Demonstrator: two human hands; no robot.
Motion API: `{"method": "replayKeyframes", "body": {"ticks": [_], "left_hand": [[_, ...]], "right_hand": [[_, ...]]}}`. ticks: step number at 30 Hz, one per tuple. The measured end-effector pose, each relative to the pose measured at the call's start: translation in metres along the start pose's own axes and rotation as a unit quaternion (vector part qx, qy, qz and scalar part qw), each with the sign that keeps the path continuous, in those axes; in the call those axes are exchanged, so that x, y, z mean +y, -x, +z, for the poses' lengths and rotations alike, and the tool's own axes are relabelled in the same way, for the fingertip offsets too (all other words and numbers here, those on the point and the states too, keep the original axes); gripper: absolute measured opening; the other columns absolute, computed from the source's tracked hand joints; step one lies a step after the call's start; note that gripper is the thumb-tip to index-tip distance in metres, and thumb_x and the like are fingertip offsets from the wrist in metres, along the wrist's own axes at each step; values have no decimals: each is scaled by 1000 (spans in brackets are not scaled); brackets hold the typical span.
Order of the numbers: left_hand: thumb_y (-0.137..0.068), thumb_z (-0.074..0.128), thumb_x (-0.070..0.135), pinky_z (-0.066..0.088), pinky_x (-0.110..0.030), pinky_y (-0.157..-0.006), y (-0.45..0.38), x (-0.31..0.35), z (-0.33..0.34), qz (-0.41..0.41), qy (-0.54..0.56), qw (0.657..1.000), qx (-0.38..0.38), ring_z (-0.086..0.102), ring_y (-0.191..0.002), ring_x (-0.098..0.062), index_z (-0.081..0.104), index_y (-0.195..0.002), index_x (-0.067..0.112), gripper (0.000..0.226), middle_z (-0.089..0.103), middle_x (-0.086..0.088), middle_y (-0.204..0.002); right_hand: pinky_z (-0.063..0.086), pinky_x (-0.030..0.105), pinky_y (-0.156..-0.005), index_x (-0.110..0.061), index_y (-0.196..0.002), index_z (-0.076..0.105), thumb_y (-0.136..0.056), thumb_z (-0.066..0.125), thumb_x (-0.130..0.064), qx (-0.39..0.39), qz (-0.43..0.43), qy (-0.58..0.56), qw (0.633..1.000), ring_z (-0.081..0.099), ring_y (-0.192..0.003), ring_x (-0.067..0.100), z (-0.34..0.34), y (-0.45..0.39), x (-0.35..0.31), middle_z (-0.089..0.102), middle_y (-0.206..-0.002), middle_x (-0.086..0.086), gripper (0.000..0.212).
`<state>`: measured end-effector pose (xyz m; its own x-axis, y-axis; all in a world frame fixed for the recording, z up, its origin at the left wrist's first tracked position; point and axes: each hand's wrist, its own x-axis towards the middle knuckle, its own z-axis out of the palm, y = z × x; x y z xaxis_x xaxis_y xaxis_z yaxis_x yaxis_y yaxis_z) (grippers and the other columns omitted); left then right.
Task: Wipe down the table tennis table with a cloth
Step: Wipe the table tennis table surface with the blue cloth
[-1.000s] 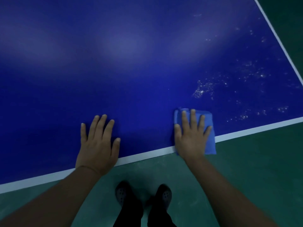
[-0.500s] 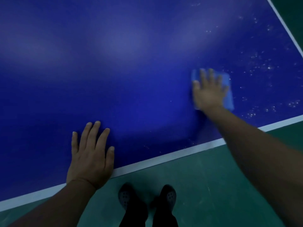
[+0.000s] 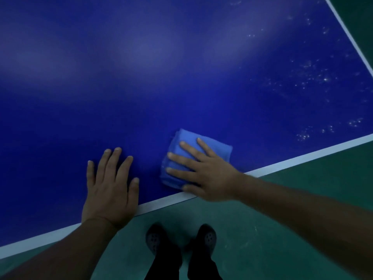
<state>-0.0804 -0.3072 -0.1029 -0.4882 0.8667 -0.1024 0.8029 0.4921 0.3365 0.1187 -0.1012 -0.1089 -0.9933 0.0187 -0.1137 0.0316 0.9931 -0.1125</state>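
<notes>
Down at the near edge of the bench (image 3: 181, 77) you had two hands and one cloth (image 3: 185, 142). Your left hand (image 3: 110, 190) lay flat and spread on the blue top, palm down, gripping nothing, its heel over the white edge line (image 3: 302, 156). Your right hand (image 3: 203, 170) pressed flat on the cloth with fingers (image 3: 181, 158) extended and pointing left; it was pressing rather than clenching, and the thumb lay along the cloth's near side by the white line. That cloth was a folded blue pad, lying on the bench just beside your left hand but not touching it, close to the near edge. Pale specks (image 3: 314, 77) were scattered over the top toward the right corner, well apart from the cloth; they were too many and too faint to count. Two white lines showed, one along the near edge and one along the right side (image 3: 347, 35). Below the edge, your two dark shoes (image 3: 154, 241) stood side by side on the green floor (image 3: 282, 229).
</notes>
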Motion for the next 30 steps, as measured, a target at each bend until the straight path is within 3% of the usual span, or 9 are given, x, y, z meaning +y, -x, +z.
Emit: {"method": "replayKeyframes", "body": {"ticks": [3,8,10,15,18,20,23,26,30], "left_hand": [[-95,25,44,1,-57,-121,0,-1,1,2,-3,1000,-3,8,-152,-24,46,-143,10,63,27,-12,-160],[-96,25,44,4,-58,-121,1,-2,-1,3,3,1000,3,11,-152,-26,47,-143,9,62,28,-13,-160],[-96,24,43,5,-58,-120,1,-2,-2,3,3,1000,4,12,-152,-26,47,-143,9,62,28,-13,-159],[-96,26,42,6,-59,-120,1,-3,1,3,5,1000,16,16,-151,-29,49,-141,7,61,31,-14,-158],[-97,26,41,6,-60,-120,2,-2,2,6,4,1000,27,18,-150,-30,50,-140,6,60,33,-16,-156],[-98,26,41,6,-59,-120,2,-2,3,8,2,1000,28,18,-150,-30,50,-140,6,60,33,-16,-156],[-98,25,41,5,-58,-121,1,-3,4,6,-3,1000,23,17,-150,-30,49,-141,7,60,32,-15,-157],[-98,26,40,4,-58,-121,2,-4,5,9,-12,1000,25,17,-150,-30,48,-141,7,59,32,-16,-157],[-98,26,40,6,-58,-120,3,-3,5,7,-15,999,28,17,-150,-30,49,-141,7,59,32,-16,-157]], "right_hand": [[2,59,-120,-34,-154,17,-103,27,-55,-25,-8,31,999,3,-153,33,-3,37,47,12,-164,-5,56],[-2,60,-120,-37,-157,9,-100,16,-61,11,316,-27,948,-4,-153,29,-14,-14,66,4,-167,-6,62],[-1,61,-119,-35,-157,17,-102,21,-58,17,292,-15,956,0,-153,33,-14,-44,42,9,-167,-3,60],[6,62,-119,-33,-153,33,-101,32,-55,14,78,-23,997,10,-152,34,3,-20,-34,22,-164,-2,56],[21,66,-114,-29,-148,43,-99,37,-51,18,136,-21,990,24,-148,39,4,33,-24,33,-159,1,54],[27,69,-109,-24,-148,42,-95,33,-52,23,289,-22,957,27,-146,42,0,66,8,34,-158,7,60],[6,60,-120,-31,-157,18,-93,15,-62,5,545,-71,835,3,-153,30,-6,106,53,8,-167,-2,71],[0,60,-120,-35,-159,9,-102,21,-55,26,641,-93,761,-3,-153,28,-4,82,44,0,-167,-5,62],[-4,57,-120,-35,-158,9,-101,16,-56,12,475,-50,879,-3,-153,31,6,19,-17,0,-167,-5,61]]}}
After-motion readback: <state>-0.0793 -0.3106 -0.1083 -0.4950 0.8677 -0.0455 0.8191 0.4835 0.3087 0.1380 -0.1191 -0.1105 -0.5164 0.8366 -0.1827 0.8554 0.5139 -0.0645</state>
